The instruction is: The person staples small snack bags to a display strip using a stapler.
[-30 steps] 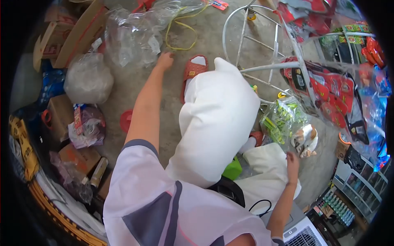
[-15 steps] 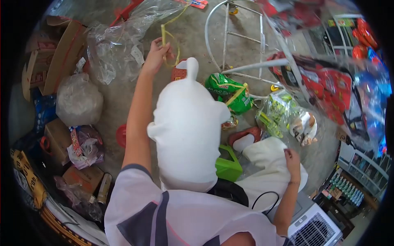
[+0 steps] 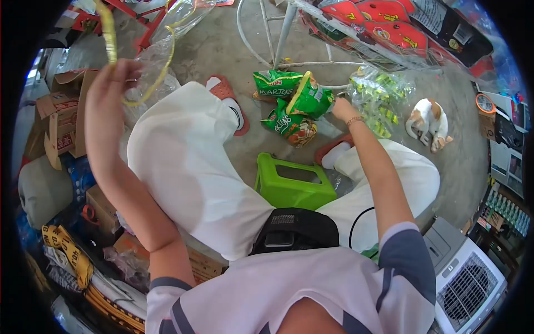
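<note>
My left hand (image 3: 114, 80) is raised at the upper left, fingers closed on a yellow plastic strap (image 3: 167, 61) that hangs in a loop. Motion blurs this hand a little. Between my feet lie several green snack bags (image 3: 278, 84) marked "Marty's". My right hand (image 3: 342, 109) pinches the right edge of the upper snack bag (image 3: 310, 98), which stands tilted against the others. Just right of that hand, a clear plastic bag (image 3: 381, 97) with green-yellow packets rests on the floor.
A green plastic stool (image 3: 295, 181) stands between my legs. A white and brown cat (image 3: 429, 123) lies on the floor at right. A white metal frame (image 3: 283, 33) carries hanging red packs (image 3: 384, 25). Cardboard boxes (image 3: 67, 114) are at left, an air cooler (image 3: 467, 278) at lower right.
My right hand has left my right knee and reached forward to the snack bag. My left hand has moved left and nearer with the strap. My left knee has swung outward, uncovering the stool.
</note>
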{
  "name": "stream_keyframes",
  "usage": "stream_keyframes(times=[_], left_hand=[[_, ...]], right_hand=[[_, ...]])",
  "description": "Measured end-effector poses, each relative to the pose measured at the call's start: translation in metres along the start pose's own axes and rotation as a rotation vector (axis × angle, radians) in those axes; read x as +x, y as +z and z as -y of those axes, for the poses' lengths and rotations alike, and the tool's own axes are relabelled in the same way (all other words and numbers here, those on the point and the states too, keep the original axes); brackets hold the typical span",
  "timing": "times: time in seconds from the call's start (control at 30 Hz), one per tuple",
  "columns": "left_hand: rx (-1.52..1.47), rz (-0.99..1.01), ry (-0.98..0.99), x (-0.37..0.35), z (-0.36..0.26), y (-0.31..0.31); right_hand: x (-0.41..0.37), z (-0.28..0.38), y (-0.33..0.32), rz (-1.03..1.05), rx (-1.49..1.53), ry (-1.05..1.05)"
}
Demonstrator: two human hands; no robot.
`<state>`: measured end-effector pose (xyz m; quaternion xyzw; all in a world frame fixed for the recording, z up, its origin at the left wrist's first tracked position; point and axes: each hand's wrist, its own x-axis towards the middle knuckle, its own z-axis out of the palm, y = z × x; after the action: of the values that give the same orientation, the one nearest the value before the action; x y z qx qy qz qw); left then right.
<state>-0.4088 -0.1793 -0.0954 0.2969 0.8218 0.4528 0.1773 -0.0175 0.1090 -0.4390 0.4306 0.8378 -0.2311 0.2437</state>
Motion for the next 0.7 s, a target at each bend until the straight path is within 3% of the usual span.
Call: stream_keyframes(times=[0.03,0.07,0.1,0.13,0.2,0.23,0.33,0.37,0.47,0.57,0.7], left_hand=[[0.087,0.023,0.192,-0.004,0.005,0.019],[0.176,0.054,0.384,-0.008,0.013,0.033],[0.298,0.149,0.132,-0.013,0.020,0.037],[0.257,0.147,0.081,-0.014,0.026,0.042],[0.172,0.145,-0.013,-0.003,0.036,0.049],[0.320,0.225,-0.146,0.006,0.031,0.042],[0.417,0.463,-0.229,0.039,0.069,0.036],[0.370,0.372,-0.120,0.036,0.072,0.049],[0.444,0.461,-0.009,0.030,0.047,0.069],[0.396,0.427,-0.082,0.022,0.010,0.096],[0.511,0.468,0.085,0.031,0.012,0.098]], right_hand=[[0.010,-0.006,0.013,0.116,-0.073,0.073],[0.013,-0.014,0.031,0.029,-0.058,0.120],[0.013,-0.025,0.049,-0.055,-0.046,0.167],[0.017,-0.037,0.061,-0.139,-0.041,0.212],[0.033,-0.052,0.069,-0.070,0.045,0.290],[0.034,-0.055,0.070,-0.084,0.081,0.300],[0.043,-0.062,0.085,-0.131,0.069,0.207],[0.041,-0.063,0.087,-0.149,0.040,0.161],[0.033,-0.057,0.090,-0.158,0.154,0.237],[0.012,-0.049,0.111,-0.229,0.069,0.244],[-0.003,-0.044,0.109,-0.012,0.115,0.263]])
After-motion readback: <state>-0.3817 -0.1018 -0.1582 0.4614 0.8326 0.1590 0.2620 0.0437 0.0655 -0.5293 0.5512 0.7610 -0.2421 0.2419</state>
